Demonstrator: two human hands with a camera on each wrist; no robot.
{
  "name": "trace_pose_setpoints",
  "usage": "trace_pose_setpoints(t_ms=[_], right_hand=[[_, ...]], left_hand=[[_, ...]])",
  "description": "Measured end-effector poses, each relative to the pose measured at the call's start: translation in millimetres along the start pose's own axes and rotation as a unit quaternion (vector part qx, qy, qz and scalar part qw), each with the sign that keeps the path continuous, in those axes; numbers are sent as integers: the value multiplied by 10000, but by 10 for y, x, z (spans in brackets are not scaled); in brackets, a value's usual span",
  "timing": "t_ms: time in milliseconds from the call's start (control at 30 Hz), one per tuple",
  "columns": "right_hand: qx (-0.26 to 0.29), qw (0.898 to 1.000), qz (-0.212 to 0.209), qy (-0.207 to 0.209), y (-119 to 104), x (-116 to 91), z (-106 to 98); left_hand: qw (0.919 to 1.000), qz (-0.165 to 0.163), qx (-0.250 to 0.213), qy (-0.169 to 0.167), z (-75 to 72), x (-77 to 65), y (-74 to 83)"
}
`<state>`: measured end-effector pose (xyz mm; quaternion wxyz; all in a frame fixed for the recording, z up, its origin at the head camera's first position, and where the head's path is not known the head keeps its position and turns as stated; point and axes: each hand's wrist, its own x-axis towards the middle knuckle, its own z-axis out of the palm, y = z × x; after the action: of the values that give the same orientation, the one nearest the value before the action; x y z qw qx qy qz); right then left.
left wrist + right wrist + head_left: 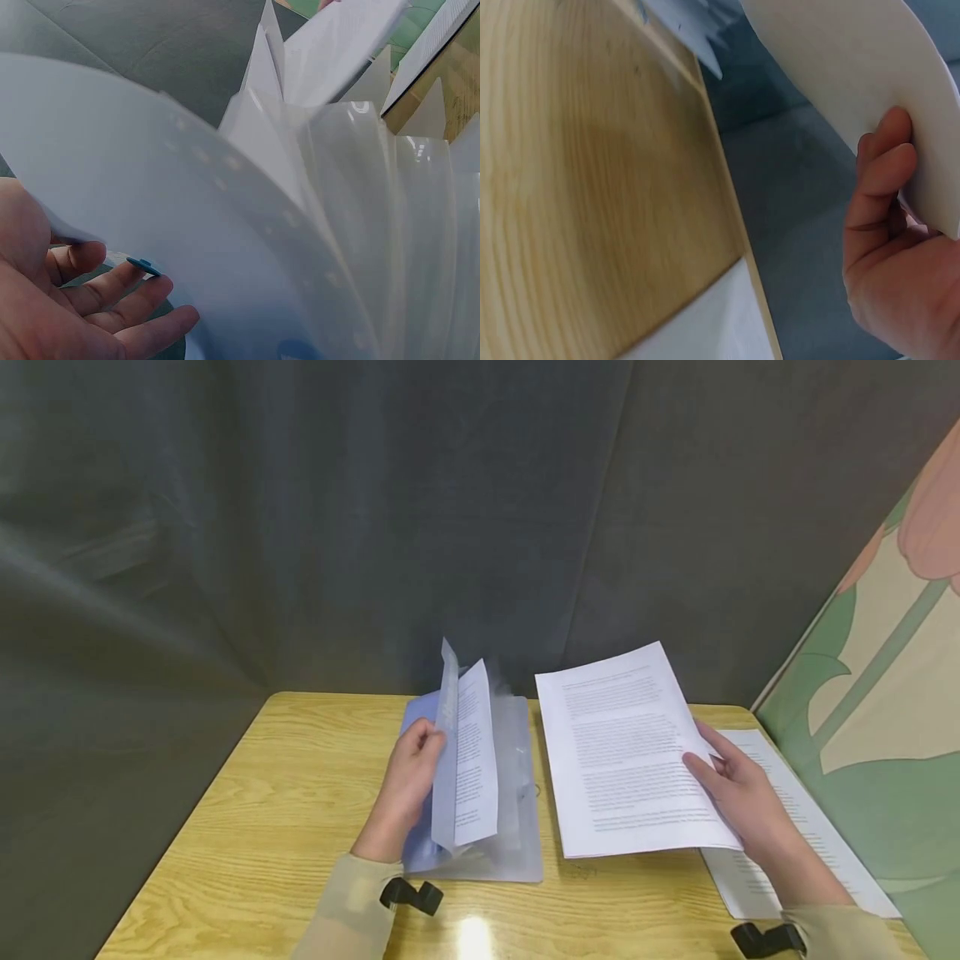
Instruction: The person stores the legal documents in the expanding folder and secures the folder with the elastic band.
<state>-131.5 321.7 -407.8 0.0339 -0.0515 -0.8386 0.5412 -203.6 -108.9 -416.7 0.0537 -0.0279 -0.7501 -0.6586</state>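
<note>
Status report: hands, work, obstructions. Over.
Left hand holding translucent bluish plastic folder open. Right hand gripping printed white paper. Other white text-covered paper on yellow wood-grain table; no obstruction seen.

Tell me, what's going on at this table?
A person is handling printed papers and a plastic folder. Their left hand grips part of the folder, whose leaves stand partly open with a printed page showing among them. Their right hand holds some printed paper up above the table, beside the folder and outside it. More printed paper lies on the table at the right, partly hidden beneath the right hand and forearm.
</note>
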Motion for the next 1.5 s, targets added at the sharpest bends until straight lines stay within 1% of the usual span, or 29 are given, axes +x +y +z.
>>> trace_pose_setpoints(t_ms=[200, 400, 667, 900, 1133, 1500], right_hand=[[439, 9989, 19, -145, -120, 8, 153], [557, 9981, 14, -248, -204, 15, 320], [504, 9983, 133, -255, -321, 50, 509], [298, 9990, 77, -317, -367, 155, 665], [118, 9993, 96, -345, -414, 230, 780], [100, 9994, -5, -338, -481, 282, 998]], left_hand=[[10000, 78, -33, -12, -1, 2, -15], [9999, 129, -33, -4, 7, 1, -29], [9999, 102, -15, 17, 14, 7, -35], [10000, 71, 63, 24, 25, 2, -40], [9999, 119, 94, 10, 34, 3, -40], [9998, 147, 100, -11, 21, 6, -41]])
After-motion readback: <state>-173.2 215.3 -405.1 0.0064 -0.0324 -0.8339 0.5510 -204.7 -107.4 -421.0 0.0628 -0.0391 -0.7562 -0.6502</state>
